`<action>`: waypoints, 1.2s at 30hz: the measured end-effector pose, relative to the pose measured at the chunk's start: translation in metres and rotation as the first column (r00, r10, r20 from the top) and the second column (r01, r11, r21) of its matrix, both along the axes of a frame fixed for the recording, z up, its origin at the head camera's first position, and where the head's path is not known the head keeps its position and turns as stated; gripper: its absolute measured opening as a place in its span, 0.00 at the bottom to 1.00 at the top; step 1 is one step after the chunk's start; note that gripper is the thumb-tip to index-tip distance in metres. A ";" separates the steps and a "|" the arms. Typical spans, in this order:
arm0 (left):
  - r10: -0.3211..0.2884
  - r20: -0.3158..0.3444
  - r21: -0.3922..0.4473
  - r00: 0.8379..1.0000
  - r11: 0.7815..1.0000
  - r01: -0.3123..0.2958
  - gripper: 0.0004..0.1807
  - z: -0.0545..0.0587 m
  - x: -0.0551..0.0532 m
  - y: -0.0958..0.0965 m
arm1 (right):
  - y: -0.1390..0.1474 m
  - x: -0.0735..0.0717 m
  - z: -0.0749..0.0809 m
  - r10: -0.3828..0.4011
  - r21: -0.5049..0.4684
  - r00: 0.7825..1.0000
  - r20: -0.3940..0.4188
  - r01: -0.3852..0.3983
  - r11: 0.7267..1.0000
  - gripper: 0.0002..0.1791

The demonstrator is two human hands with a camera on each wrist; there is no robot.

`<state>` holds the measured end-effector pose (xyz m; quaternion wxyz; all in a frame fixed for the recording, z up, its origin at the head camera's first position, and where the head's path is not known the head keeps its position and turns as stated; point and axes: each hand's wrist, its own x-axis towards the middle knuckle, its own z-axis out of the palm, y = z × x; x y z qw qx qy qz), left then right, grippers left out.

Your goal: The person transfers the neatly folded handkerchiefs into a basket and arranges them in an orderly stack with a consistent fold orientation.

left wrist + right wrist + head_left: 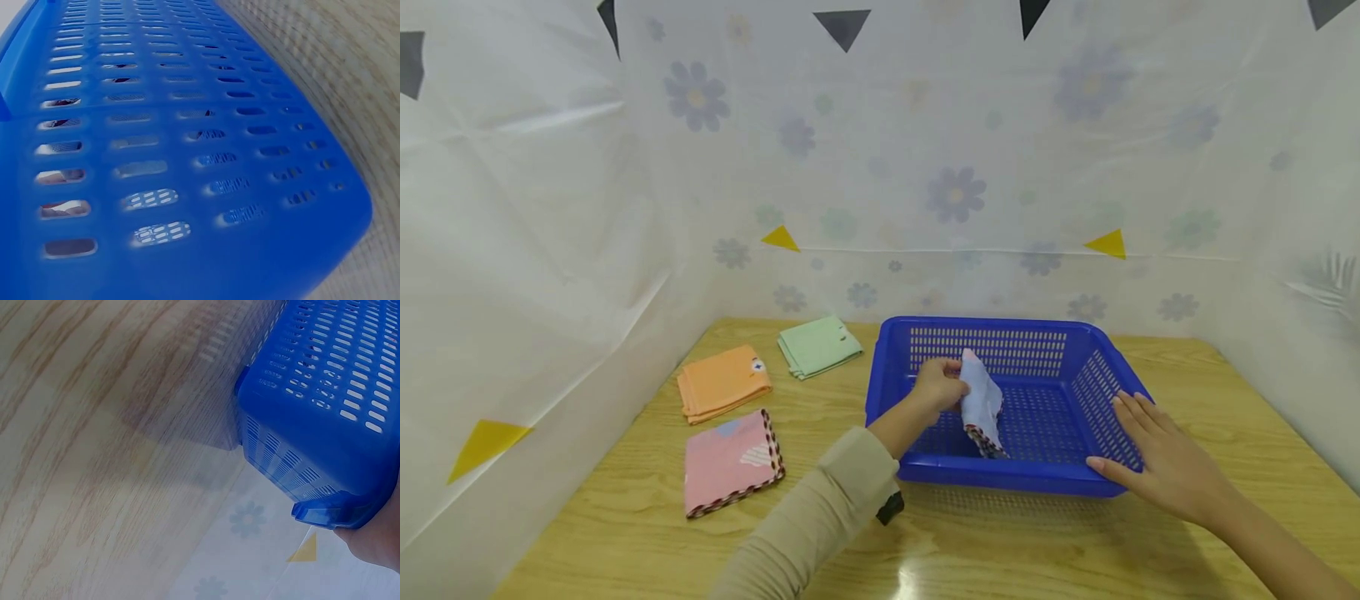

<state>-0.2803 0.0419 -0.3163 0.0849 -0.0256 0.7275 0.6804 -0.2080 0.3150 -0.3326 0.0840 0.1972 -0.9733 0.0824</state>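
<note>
My left hand (942,385) pinches a light-blue folded handkerchief (981,404) with a dark checked trim. The handkerchief hangs on edge inside the blue plastic basket (1000,477), left of its middle. Its lower end is close to the basket floor; contact there I cannot tell. My right hand (1176,471) rests on the basket's front right corner, fingers straight over the right rim and thumb at the front rim. In the left wrist view the slotted basket wall (187,269) hides the left hand. The right wrist view shows part of the right hand (378,540) at the basket rim (337,512).
Left of the basket lie three folded handkerchiefs on the wooden table (647,533): orange (722,383), green (817,348) and pink (730,462) with a checked trim. A flowered white sheet (880,167) hangs behind and at both sides.
</note>
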 end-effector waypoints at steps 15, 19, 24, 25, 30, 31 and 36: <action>0.076 -0.006 -0.352 0.997 0.933 -0.073 0.21 -0.004 -0.004 -0.019 | 0.001 0.000 0.000 -0.005 0.004 1.000 0.007 0.005 1.000 0.48; 0.077 -0.022 -0.449 0.997 0.890 -0.079 0.20 -0.005 -0.003 -0.025 | 0.001 0.000 0.000 -0.004 0.006 1.000 0.004 0.004 1.000 0.48; 0.065 0.001 -0.546 0.998 0.836 -0.054 0.13 -0.006 -0.005 -0.031 | 0.001 0.000 0.000 -0.006 0.008 1.000 0.002 0.006 1.000 0.48; 0.063 0.009 -0.560 0.998 0.827 -0.047 0.13 -0.006 -0.005 -0.031 | 0.001 0.000 0.000 -0.005 0.007 1.000 0.003 0.005 1.000 0.48; 0.059 0.014 -0.602 0.998 0.798 -0.039 0.17 -0.009 -0.006 -0.034 | 0.000 0.000 0.000 -0.002 0.006 1.000 -0.002 0.002 1.000 0.48; 0.057 0.010 -0.608 0.998 0.793 -0.039 0.17 -0.009 -0.006 -0.035 | 0.000 0.000 0.000 -0.002 0.006 1.000 -0.003 0.002 1.000 0.48; 0.032 -0.023 -0.655 0.999 0.755 -0.039 0.16 -0.011 -0.005 -0.036 | 0.000 0.000 0.000 -0.003 0.007 1.000 -0.002 0.003 1.000 0.48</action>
